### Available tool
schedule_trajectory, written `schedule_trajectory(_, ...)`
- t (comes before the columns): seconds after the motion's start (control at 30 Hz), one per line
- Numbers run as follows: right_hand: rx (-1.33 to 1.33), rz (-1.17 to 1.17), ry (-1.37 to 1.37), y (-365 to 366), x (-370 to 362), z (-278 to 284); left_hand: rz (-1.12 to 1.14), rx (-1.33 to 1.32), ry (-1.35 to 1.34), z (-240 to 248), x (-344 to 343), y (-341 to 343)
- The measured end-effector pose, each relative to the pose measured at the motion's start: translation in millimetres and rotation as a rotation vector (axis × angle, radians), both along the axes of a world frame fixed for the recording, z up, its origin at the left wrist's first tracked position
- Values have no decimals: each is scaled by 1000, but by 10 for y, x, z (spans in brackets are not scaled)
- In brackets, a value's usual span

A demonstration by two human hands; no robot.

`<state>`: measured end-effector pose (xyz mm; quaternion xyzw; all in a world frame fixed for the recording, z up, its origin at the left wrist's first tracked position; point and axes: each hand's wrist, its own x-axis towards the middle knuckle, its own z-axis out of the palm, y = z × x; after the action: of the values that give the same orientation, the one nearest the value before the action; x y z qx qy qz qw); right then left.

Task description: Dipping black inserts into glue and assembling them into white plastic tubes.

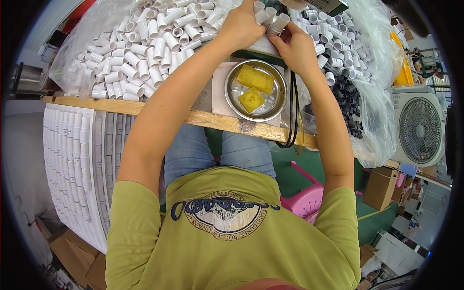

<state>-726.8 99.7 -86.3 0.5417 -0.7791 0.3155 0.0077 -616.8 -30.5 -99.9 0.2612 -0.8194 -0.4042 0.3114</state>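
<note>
Both of my hands are at the far edge of the bench, close together. My left hand is closed around short white plastic tubes; its fingertips are partly hidden behind them. Just to its right, my right hand pinches another white plastic tube between thumb and fingers, tilted. Nearer to me, below the hands, a round metal bowl holds two wet-looking yellow sponge pieces. A large heap of similar white tubes lies to the left of my hands.
More white tubes and black plastic parts lie on clear plastic at right. Black cables hang over the wooden bench edge. Label sheets hang at left. A fan, pink stool and cardboard box stand right.
</note>
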Motion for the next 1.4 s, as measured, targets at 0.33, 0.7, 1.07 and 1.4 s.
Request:
schedule_trajectory(0.33, -162, 515, -844, 762, 728, 281, -720, 1094, 53, 303, 1170, 378)
schedule_trajectory(0.7, -74, 146, -1289, 1120, 1315, 107, -227, -543, 186, 135, 1608, 1264)
schedule_trajectory(1.07, 325, -156, 173, 1729, 233, -114, 701, -49, 18, 749, 3852, 1439)
schedule_trajectory(1.4, -164, -194, 37, 1646, 255, -296, 1551, -189, -840, 751, 6728, 1753)
